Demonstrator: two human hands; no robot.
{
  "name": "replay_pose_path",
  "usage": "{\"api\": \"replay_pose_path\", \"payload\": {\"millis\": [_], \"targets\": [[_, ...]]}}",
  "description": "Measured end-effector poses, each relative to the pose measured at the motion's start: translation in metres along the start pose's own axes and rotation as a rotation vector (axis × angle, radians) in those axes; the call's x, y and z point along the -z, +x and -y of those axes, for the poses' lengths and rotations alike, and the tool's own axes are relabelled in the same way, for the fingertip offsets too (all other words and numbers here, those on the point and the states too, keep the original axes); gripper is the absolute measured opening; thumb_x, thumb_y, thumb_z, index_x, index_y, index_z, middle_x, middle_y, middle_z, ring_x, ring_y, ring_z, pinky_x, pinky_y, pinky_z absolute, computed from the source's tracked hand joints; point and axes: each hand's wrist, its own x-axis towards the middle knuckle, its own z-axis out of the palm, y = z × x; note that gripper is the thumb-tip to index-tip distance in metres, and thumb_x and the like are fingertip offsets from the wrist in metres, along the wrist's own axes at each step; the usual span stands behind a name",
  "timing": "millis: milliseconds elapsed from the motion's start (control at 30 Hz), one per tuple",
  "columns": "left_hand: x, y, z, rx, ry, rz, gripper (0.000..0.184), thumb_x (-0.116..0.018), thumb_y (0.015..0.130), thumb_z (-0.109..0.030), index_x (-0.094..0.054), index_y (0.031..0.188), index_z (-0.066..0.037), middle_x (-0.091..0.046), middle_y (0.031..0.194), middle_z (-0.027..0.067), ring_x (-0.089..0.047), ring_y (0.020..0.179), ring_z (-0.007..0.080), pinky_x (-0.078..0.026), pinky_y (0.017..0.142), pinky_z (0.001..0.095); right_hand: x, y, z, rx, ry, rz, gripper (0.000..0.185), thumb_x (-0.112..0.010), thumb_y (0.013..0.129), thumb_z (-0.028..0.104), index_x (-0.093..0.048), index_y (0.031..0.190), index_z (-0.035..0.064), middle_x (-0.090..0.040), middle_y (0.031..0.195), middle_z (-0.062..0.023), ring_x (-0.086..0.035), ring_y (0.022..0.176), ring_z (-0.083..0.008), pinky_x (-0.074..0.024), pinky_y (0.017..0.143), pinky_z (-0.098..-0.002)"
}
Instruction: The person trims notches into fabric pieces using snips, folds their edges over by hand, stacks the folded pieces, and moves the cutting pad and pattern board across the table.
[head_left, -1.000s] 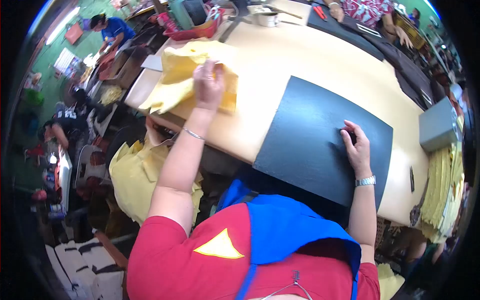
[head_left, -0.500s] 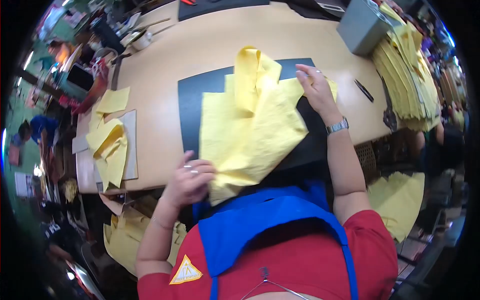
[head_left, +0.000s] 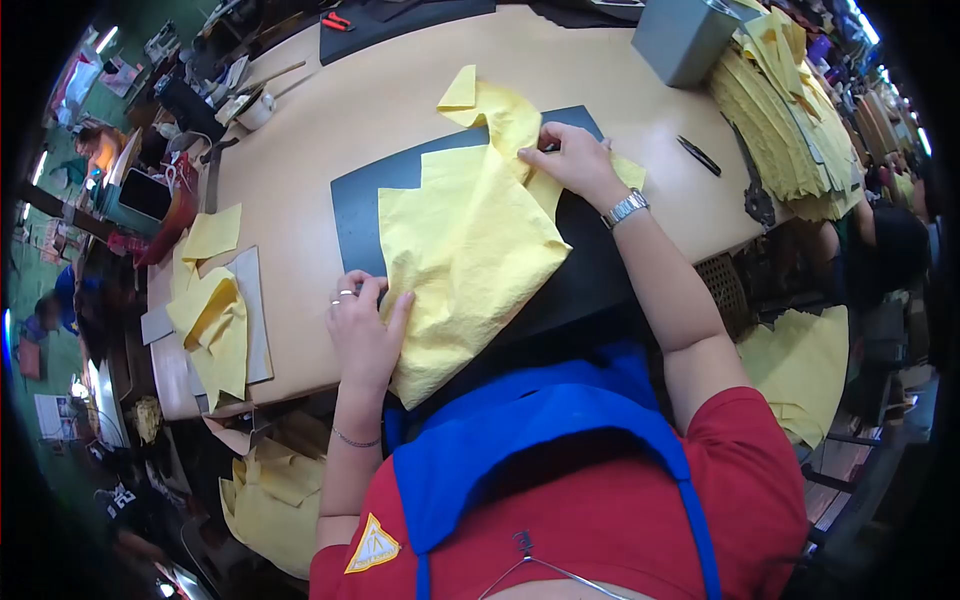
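Note:
A large yellow leather piece (head_left: 470, 230) lies creased over a black mat (head_left: 358, 205) in front of me. Its far end twists into a strip that curls past the mat onto the table. My right hand (head_left: 578, 163) pinches this strip between thumb and fingers near the mat's far edge. At the near left side, my left hand (head_left: 362, 325) has curled fingers and thumb around the piece's edge, where the leather bulges slightly. The fingertips there are partly hidden. Another bit of yellow leather (head_left: 628, 172) shows beyond my right wrist.
Yellow scraps (head_left: 215, 320) lie on grey board at the left. A stack of yellow leather (head_left: 770, 115) and a grey metal box (head_left: 685, 40) stand at the back right. Black snips (head_left: 699, 156) rest on the table (head_left: 290, 200). Red-handled pliers (head_left: 337, 21) lie at the far edge.
My right hand has come inward and now grips the twisted strip, whose upright fold has dropped leftward. My left hand has shifted up along the left edge. The whole view has moved slightly.

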Motion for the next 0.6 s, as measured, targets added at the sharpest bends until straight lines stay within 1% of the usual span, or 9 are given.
{"api": "replay_pose_path", "payload": {"millis": [33, 100, 133, 233, 267, 333, 467, 567, 600], "targets": [[-0.003, 0.002, 0.004, -0.005, -0.057, 0.024, 0.031, -0.07, 0.086, -0.033, -0.065, 0.105, -0.008, -0.06, 0.102, 0.0108, -0.059, 0.094, 0.0301, -0.043, 0.081, 0.0419, -0.01, 0.011, -0.012, 0.076, 0.283, -0.021, 0.033, -0.062, 0.094, 0.038, -0.067, 0.113, 0.0119, -0.07, 0.105, -0.0035, -0.066, 0.098, -0.0198, -0.0342, 0.102, -0.0556], [0.001, 0.015, 0.009, 0.245, -0.301, 0.065, 0.028, -0.064, 0.092, -0.032, -0.064, 0.104, -0.007, -0.062, 0.105, 0.0108, -0.062, 0.093, 0.0285, -0.046, 0.079, 0.0393, -0.031, 0.029, -0.033, 0.235, 0.848, -0.047, 0.029, -0.065, 0.093, 0.028, -0.065, 0.114, 0.0091, -0.069, 0.105, -0.0043, -0.066, 0.097, -0.017, -0.0441, 0.097, -0.0433], [0.002, 0.021, 0.013, 0.377, -0.423, 0.087, 0.027, -0.061, 0.095, -0.032, -0.063, 0.104, -0.007, -0.064, 0.106, 0.0108, -0.063, 0.092, 0.0277, -0.048, 0.077, 0.038, -0.02, 0.018, -0.017, 0.215, 1.178, -0.124, 0.014, -0.068, 0.09, 0.013, -0.063, 0.097, 0.0023, -0.069, 0.098, -0.0072, -0.064, 0.088, -0.0084, -0.0504, 0.078, -0.0224], [-0.004, 0.046, 0.058, 0.465, -1.076, -0.114, 0.032, -0.054, 0.1, -0.033, -0.06, 0.113, -0.005, -0.066, 0.109, 0.01, -0.066, 0.09, 0.0208, -0.053, 0.076, 0.0332, -0.006, 0.003, -0.026, 0.1, 1.322, -0.208, 0.013, -0.066, 0.091, 0.013, -0.057, 0.096, 0.0056, -0.069, 0.099, -0.0084, -0.064, 0.088, -0.0108, -0.051, 0.08, -0.0251], [0.0, 0.047, 0.066, 0.522, -1.205, -0.036, 0.032, -0.055, 0.1, -0.03, -0.058, 0.117, -0.004, -0.066, 0.11, 0.0092, -0.066, 0.092, 0.0183, -0.054, 0.078, 0.0326, -0.001, -0.007, -0.027, 0.062, 1.394, -0.167, 0.014, -0.065, 0.091, 0.012, -0.054, 0.097, 0.0077, -0.068, 0.098, -0.0083, -0.064, 0.089, -0.0109, -0.0506, 0.08, -0.0248], [0.028, 0.056, 0.058, 0.626, -1.46, 0.13, 0.034, -0.057, 0.099, -0.026, -0.055, 0.124, -0.002, -0.066, 0.111, 0.0075, -0.065, 0.094, 0.0132, -0.055, 0.081, 0.0315, 0.001, -0.021, -0.038, 0.135, 1.218, -0.176, 0.014, -0.065, 0.091, 0.012, -0.054, 0.099, 0.0071, -0.068, 0.099, -0.0084, -0.064, 0.091, -0.0115, -0.0501, 0.081, -0.0241], [0.047, 0.04, 0.04, 0.596, -1.021, 0.368, 0.038, -0.064, 0.094, -0.01, -0.054, 0.129, -0.001, -0.065, 0.113, 0.0083, -0.064, 0.1, 0.0144, -0.054, 0.086, 0.0305, 0.006, -0.027, -0.052, 0.228, 0.734, -0.276, 0.024, -0.067, 0.089, 0.017, -0.058, 0.108, 0.0062, -0.068, 0.102, -0.0063, -0.064, 0.096, -0.0162, -0.0496, 0.089, -0.0329], [0.057, 0.017, 0.025, 0.164, -0.836, 0.303, 0.036, -0.061, 0.095, -0.01, -0.054, 0.129, -0.001, -0.066, 0.111, 0.0064, -0.064, 0.098, 0.0142, -0.054, 0.083, 0.0304, 0.023, -0.033, -0.029, 0.454, 0.456, -0.27, 0.041, -0.071, 0.087, 0.02, -0.056, 0.122, 0.0055, -0.065, 0.112, -0.009, -0.061, 0.105, -0.0198, -0.047, 0.095, -0.0351], [0.066, 0.01, 0.014, 0.063, -0.735, 0.258, 0.027, -0.059, 0.094, -0.005, -0.061, 0.12, 0.0, -0.068, 0.105, 0.0071, -0.067, 0.084, 0.0203, -0.053, 0.075, 0.0326, 0.029, -0.034, -0.015, 0.565, 0.365, -0.262, 0.047, -0.072, 0.087, 0.021, -0.054, 0.127, 0.0052, -0.064, 0.116, -0.0101, -0.06, 0.109, -0.0206, -0.0459, 0.098, -0.0352]]}}
